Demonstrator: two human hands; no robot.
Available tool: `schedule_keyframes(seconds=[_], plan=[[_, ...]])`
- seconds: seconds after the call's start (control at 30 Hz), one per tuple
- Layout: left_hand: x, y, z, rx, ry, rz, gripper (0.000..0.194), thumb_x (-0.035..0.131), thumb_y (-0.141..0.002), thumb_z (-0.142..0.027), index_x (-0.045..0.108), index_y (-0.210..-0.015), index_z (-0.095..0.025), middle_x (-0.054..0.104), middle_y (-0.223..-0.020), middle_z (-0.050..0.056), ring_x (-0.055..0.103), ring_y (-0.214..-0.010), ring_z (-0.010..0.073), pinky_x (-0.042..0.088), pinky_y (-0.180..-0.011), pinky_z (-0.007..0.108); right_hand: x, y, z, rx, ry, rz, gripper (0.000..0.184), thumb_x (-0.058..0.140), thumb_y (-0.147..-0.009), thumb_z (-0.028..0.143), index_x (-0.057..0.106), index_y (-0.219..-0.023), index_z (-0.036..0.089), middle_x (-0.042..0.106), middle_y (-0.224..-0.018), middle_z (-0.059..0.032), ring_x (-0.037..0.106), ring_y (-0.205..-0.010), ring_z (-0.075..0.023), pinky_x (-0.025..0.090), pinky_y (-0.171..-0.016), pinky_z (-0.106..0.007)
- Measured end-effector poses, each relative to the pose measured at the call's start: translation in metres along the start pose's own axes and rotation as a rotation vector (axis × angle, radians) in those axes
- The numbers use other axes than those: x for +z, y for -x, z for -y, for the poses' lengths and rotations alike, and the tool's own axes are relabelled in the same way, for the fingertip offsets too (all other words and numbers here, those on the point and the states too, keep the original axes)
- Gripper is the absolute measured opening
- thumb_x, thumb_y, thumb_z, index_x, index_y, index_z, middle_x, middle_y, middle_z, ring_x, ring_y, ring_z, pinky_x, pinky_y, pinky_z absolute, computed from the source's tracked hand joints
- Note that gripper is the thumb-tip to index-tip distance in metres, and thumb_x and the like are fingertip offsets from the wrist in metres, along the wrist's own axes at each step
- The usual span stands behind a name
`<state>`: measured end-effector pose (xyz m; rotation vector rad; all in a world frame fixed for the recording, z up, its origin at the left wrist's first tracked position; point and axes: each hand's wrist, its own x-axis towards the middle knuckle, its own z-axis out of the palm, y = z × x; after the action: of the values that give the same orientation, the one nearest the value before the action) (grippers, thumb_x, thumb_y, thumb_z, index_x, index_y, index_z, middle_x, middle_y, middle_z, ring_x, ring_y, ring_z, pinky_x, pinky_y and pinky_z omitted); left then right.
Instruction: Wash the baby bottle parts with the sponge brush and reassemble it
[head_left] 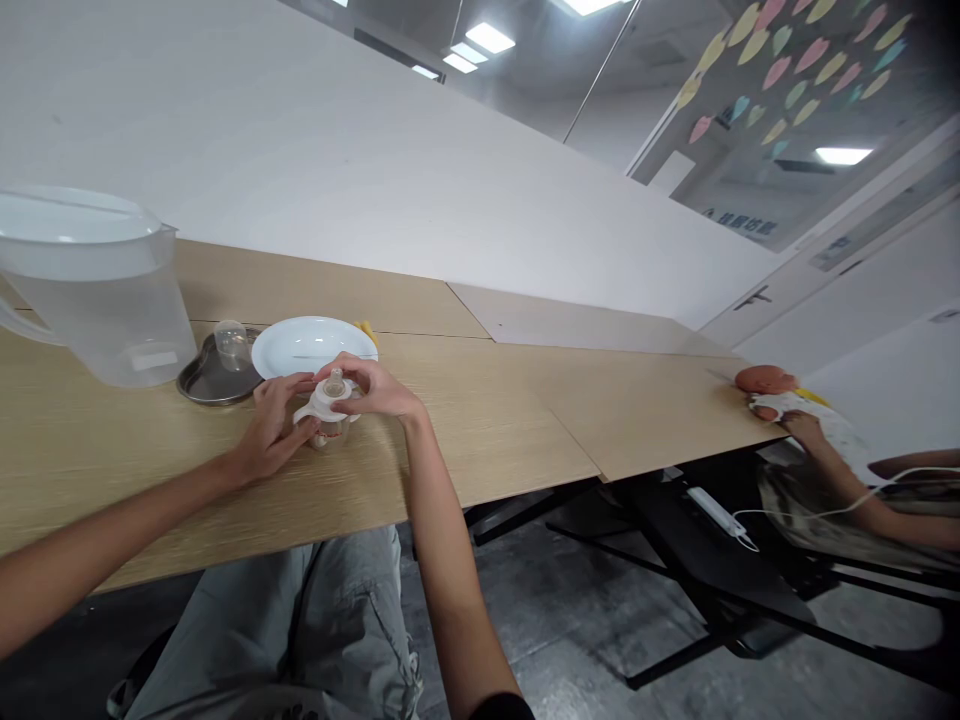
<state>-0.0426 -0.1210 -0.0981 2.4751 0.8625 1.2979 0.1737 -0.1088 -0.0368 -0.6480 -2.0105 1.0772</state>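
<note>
A baby bottle [330, 432] with a white collar, side handles and a clear teat [335, 382] stands upright at the near side of the table. My left hand [271, 430] is closed round its left side, fingers at the handle and body. From the right, my right hand [373, 388] grips the white collar just below the teat. Just behind my hands sits a white bowl [315, 340]. To its left, a clear cap [232, 345] stands in a metal kidney dish [214, 385].
A large lidded water pitcher [105, 290] stands on the table [480, 420] at the left. Something yellow [366, 330] shows behind the bowl. Far right, another person's hand [804, 428] is at a baby doll [765, 380]. A power strip [718, 512] lies on a black chair [697, 560].
</note>
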Motion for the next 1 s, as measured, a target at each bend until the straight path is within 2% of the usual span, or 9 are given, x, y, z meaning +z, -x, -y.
schedule_keyframes(seconds=[0.2, 0.3, 0.37, 0.5, 0.63, 0.8, 0.9, 0.97, 1.0], plan=[[-0.001, -0.001, 0.001, -0.06, 0.033, 0.018, 0.045, 0.043, -0.095, -0.039, 0.039, -0.137, -0.022, 0.063, -0.128, 0.012, 0.052, -0.123, 0.0295, 0.033, -0.102, 0.051, -0.002, 0.0, 0.003, 0.031, -0.027, 0.009, 0.036, 0.078, -0.07, 0.033, 0.07, -0.103, 0.021, 0.059, -0.109, -0.0037, 0.058, -0.106, -0.0183, 0.048, -0.1, -0.036], [-0.002, -0.002, 0.002, -0.04, 0.039, 0.042, 0.043, 0.04, -0.097, -0.037, 0.038, -0.138, -0.023, 0.062, -0.131, 0.012, 0.053, -0.123, 0.0291, 0.032, -0.101, 0.05, -0.002, 0.001, 0.002, 0.037, -0.047, 0.018, 0.036, 0.078, -0.07, 0.034, 0.071, -0.103, 0.021, 0.061, -0.115, -0.005, 0.059, -0.11, -0.019, 0.047, -0.101, -0.037], [-0.002, -0.003, 0.002, -0.012, 0.027, 0.058, 0.046, 0.044, -0.096, -0.037, 0.036, -0.139, -0.023, 0.06, -0.134, 0.013, 0.054, -0.121, 0.0291, 0.031, -0.101, 0.05, -0.002, 0.001, 0.0, 0.039, -0.082, 0.036, 0.038, 0.077, -0.071, 0.033, 0.07, -0.106, 0.02, 0.063, -0.117, -0.0057, 0.059, -0.11, -0.0192, 0.047, -0.102, -0.037], [0.0, -0.002, 0.004, -0.004, -0.03, 0.035, 0.055, 0.055, -0.09, -0.041, 0.037, -0.137, -0.018, 0.062, -0.127, 0.014, 0.057, -0.115, 0.0294, 0.031, -0.1, 0.049, 0.0, 0.002, -0.001, 0.059, -0.13, 0.033, 0.049, 0.079, -0.071, 0.032, 0.067, -0.117, 0.022, 0.067, -0.115, -0.0053, 0.06, -0.113, -0.0205, 0.045, -0.105, -0.04], [0.002, -0.001, 0.008, 0.009, -0.034, 0.033, 0.048, 0.052, -0.091, -0.037, 0.04, -0.133, -0.017, 0.063, -0.126, 0.013, 0.058, -0.114, 0.028, 0.031, -0.1, 0.048, 0.002, 0.003, -0.001, 0.079, -0.123, -0.04, 0.058, 0.082, -0.067, 0.029, 0.065, -0.122, 0.025, 0.067, -0.119, -0.0043, 0.058, -0.119, -0.0211, 0.043, -0.109, -0.04], [0.004, -0.001, 0.011, 0.014, -0.038, 0.01, 0.05, 0.053, -0.09, -0.039, 0.04, -0.133, -0.017, 0.064, -0.125, 0.014, 0.058, -0.115, 0.0296, 0.031, -0.1, 0.05, 0.0, 0.004, -0.003, 0.091, -0.189, -0.058, 0.067, 0.087, -0.061, 0.033, 0.064, -0.123, 0.026, 0.068, -0.12, -0.0039, 0.059, -0.12, -0.0215, 0.042, -0.112, -0.041], [0.004, 0.0, 0.01, 0.041, -0.068, 0.006, 0.05, 0.051, -0.091, -0.041, 0.041, -0.134, -0.016, 0.065, -0.124, 0.015, 0.057, -0.115, 0.0295, 0.03, -0.101, 0.05, -0.004, 0.003, -0.008, 0.016, -0.305, -0.161, 0.069, 0.09, -0.055, 0.036, 0.064, -0.119, 0.027, 0.069, -0.119, -0.0041, 0.059, -0.121, -0.0219, 0.041, -0.112, -0.04], [0.002, 0.001, 0.009, 0.068, -0.084, -0.001, 0.053, 0.051, -0.091, -0.042, 0.041, -0.136, -0.016, 0.064, -0.126, 0.015, 0.056, -0.117, 0.0293, 0.028, -0.105, 0.05, -0.009, 0.003, -0.015, -0.063, -0.405, -0.333, 0.063, 0.087, -0.059, 0.044, 0.065, -0.115, 0.024, 0.071, -0.113, -0.0057, 0.063, -0.114, -0.0221, 0.044, -0.108, -0.04], [0.0, 0.0, 0.009, 0.084, -0.089, -0.013, 0.054, 0.05, -0.091, -0.044, 0.041, -0.137, -0.016, 0.063, -0.128, 0.015, 0.055, -0.119, 0.0292, 0.026, -0.107, 0.049, -0.012, 0.003, -0.019, -0.087, -0.442, -0.459, 0.057, 0.083, -0.063, 0.049, 0.066, -0.111, 0.023, 0.073, -0.105, -0.006, 0.065, -0.107, -0.0215, 0.047, -0.104, -0.04]])
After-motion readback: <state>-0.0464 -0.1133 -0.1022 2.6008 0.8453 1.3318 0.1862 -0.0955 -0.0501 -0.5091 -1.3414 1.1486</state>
